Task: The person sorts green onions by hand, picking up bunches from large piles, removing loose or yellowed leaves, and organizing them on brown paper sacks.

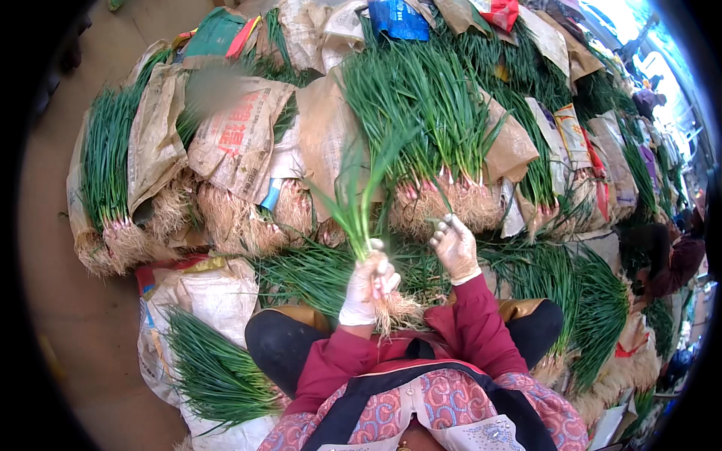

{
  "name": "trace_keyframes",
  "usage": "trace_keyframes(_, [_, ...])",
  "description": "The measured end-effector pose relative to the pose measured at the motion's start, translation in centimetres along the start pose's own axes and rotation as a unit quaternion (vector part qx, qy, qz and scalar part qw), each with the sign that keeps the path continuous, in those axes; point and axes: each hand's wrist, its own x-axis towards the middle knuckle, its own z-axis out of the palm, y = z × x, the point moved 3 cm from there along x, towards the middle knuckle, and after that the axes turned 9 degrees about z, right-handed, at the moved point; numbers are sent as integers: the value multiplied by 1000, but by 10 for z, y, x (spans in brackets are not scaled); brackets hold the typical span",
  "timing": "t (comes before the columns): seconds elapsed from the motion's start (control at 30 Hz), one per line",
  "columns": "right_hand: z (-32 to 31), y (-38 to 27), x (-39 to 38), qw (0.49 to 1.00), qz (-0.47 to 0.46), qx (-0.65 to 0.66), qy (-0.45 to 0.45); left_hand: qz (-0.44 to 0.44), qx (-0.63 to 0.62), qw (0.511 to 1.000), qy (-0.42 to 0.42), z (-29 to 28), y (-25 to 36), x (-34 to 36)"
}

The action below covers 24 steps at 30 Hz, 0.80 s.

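My gloved left hand [368,284] is wrapped round the lower stems of a small bunch of spring onions [359,218]. Their green leaves point up and away, slightly blurred, and pale stringy roots [396,310] hang out below the fist. To the right, my gloved right hand [456,249] is raised with its fingertips pinched. A thin green leaf [444,198] seems to end at those fingertips. Just beyond both hands stands a large row of spring onions [421,105], with pinkish bulbs and matted roots towards me. Loose spring onions [312,274] lie under my hands.
More bundles, partly covered by paper sacks [239,135], line the far side. At my left, another bundle [214,372] rests on a white sack [218,293]; further spring onions [598,316] lie at my right. Another person [677,259] is at the far right. Brown floor [83,331] borders the left.
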Motion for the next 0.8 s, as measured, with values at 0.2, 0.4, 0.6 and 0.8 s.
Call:
trace_keyframes(0.2, [-70, 7, 11, 439, -38, -894, 76, 83, 72, 991, 77, 15, 6, -2])
trace_keyframes(0.4, [38, -28, 78, 494, -244, -816, 177, -55, 115, 984, 124, -22, -8, 6])
trace_keyframes(0.6, [41, -38, 124, 408, -226, -862, 200, -73, 191, 970, 133, -31, -7, 9])
trace_keyframes(0.8, [74, -10, 14, 451, -289, -837, 111, -33, 288, 938, 192, -33, -9, 7])
